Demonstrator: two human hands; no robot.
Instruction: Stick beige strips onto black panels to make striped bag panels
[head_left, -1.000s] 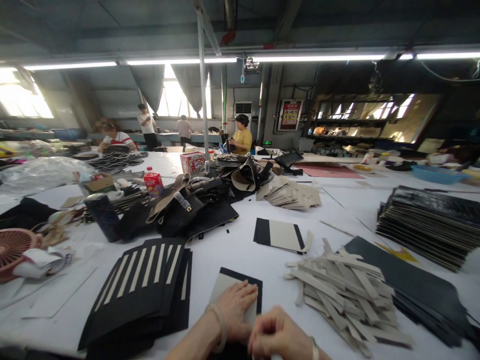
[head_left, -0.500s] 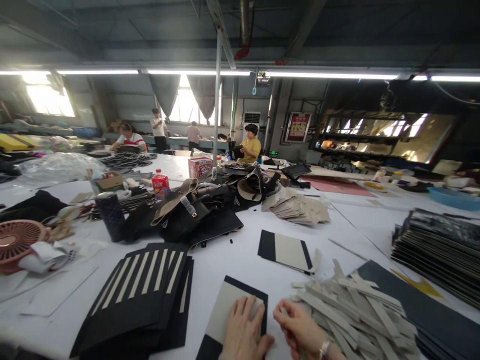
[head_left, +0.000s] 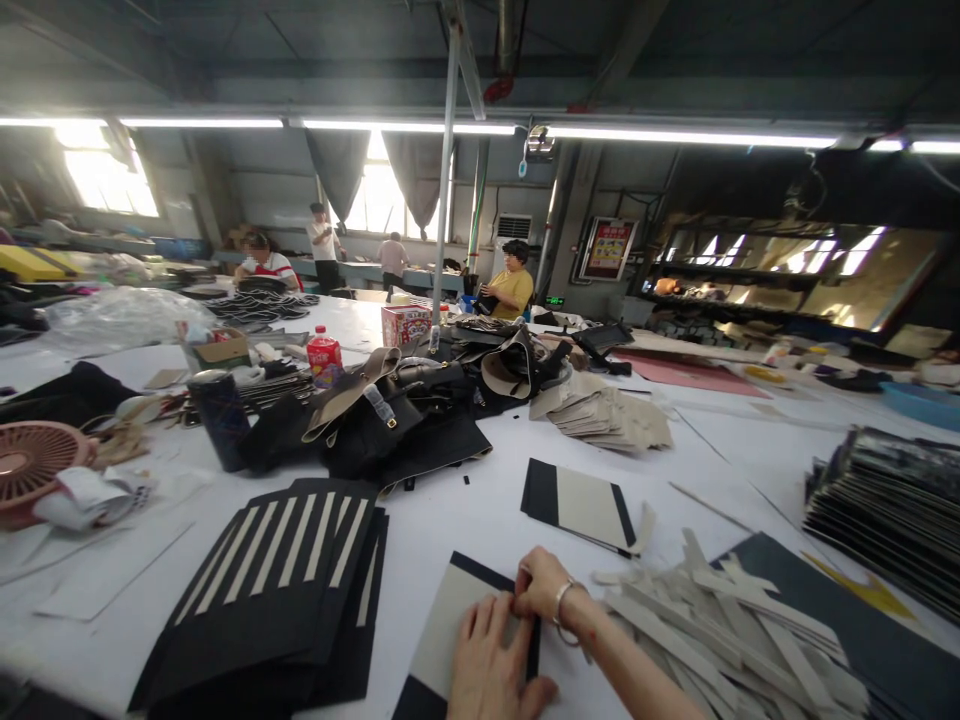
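Observation:
Flat on a black-and-grey panel (head_left: 445,615) lies my left hand (head_left: 491,650), its fingers stretched out and pressing the panel to the table. My right hand (head_left: 541,585), with a bracelet at the wrist, is closed in a pinch at the panel's right black border, touching or nearly touching my left fingertips. What it pinches, if anything, is hidden by the fingers. A pile of loose grey strips (head_left: 720,610) lies right of my right forearm. Left of my hands is a stack of black panels (head_left: 262,630) with pale strips across them.
Another black-and-grey panel (head_left: 592,500) lies beyond my hands. Black bag parts (head_left: 405,420) and a stack of grey pieces (head_left: 607,415) are heaped behind it. A dark stack (head_left: 885,510) stands at right, a pink fan (head_left: 37,465) at left. Several people work farther back.
My right hand has moved left and forward from beside the strips to the panel's right border. My left hand stays flat on the panel. The view has shifted slightly.

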